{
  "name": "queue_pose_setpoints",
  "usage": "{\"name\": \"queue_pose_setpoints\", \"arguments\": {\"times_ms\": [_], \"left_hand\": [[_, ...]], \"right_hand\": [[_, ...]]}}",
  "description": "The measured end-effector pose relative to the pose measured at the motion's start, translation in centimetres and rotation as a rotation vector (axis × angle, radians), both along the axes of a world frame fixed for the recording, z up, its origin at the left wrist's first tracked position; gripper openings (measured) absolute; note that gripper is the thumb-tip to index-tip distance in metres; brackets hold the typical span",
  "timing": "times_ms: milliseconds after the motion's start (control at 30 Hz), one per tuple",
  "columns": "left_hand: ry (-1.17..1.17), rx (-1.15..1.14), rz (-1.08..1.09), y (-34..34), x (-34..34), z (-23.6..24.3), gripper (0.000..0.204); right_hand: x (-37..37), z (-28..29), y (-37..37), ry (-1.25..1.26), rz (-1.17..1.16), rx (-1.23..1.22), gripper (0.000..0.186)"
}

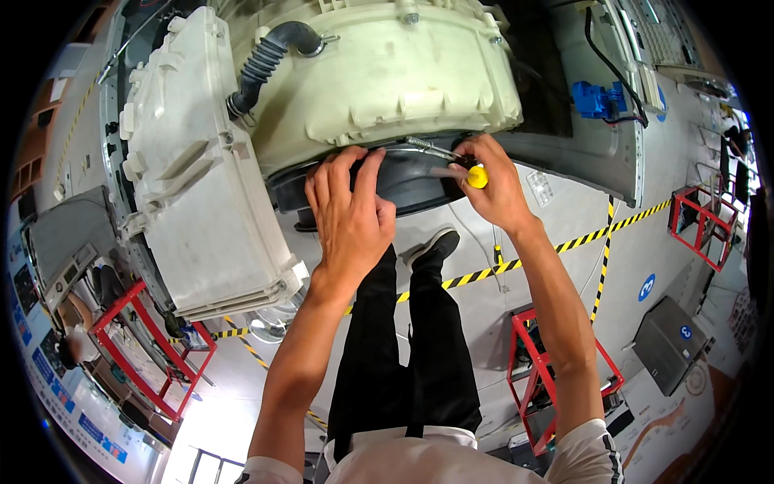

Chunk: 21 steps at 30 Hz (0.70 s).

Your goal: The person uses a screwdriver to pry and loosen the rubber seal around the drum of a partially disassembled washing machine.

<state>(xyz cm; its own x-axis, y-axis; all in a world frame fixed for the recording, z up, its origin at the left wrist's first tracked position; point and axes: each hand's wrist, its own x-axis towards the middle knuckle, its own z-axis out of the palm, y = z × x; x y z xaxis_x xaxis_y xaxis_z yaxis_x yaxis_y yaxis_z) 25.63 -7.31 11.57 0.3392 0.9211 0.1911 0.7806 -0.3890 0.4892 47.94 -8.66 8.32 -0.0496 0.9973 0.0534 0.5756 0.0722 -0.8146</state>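
A black rubber door seal (415, 181) runs along the front of a cream plastic washing-machine tub (387, 73). My left hand (348, 214) grips the seal, its fingers bent over the upper edge and the thumb below. At the seal's right part, my right hand (501, 189) is closed around a screwdriver with a yellow-and-black handle (477, 177). A small metal coil spring (421, 145) of a wire clamp lies along the seal's upper edge, just left of my right fingers. Those fingers hide part of the screwdriver and wire.
A large whitish plastic housing (189, 177) stands left of the tub, joined by a ribbed black hose (264, 68). A blue connector (598, 99) hangs on the grey cabinet wall at right. Red-framed racks (536, 379) and striped floor tape (564, 244) lie behind my arms.
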Motion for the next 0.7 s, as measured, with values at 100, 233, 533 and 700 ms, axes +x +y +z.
{"name": "queue_pose_setpoints", "arguments": {"times_ms": [100, 233, 533, 700], "left_hand": [[-0.033, 0.019, 0.005, 0.3, -0.1, -0.2, 0.056], [-0.020, 0.002, -0.012, 0.2, -0.4, -0.3, 0.056], [-0.055, 0.079, -0.029, -0.3, -1.1, -1.0, 0.035], [-0.052, 0.058, -0.066, -0.3, -1.5, 0.2, 0.022]], "right_hand": [[-0.1, 0.1, 0.1, 0.038, -0.004, -0.059, 0.017], [0.0, 0.1, -0.4, -0.036, 0.056, 0.008, 0.017], [0.1, 0.5, -1.7, -0.141, 0.238, 0.075, 0.018], [-0.2, 0.7, -3.0, -0.169, 0.241, 0.104, 0.019]]}}
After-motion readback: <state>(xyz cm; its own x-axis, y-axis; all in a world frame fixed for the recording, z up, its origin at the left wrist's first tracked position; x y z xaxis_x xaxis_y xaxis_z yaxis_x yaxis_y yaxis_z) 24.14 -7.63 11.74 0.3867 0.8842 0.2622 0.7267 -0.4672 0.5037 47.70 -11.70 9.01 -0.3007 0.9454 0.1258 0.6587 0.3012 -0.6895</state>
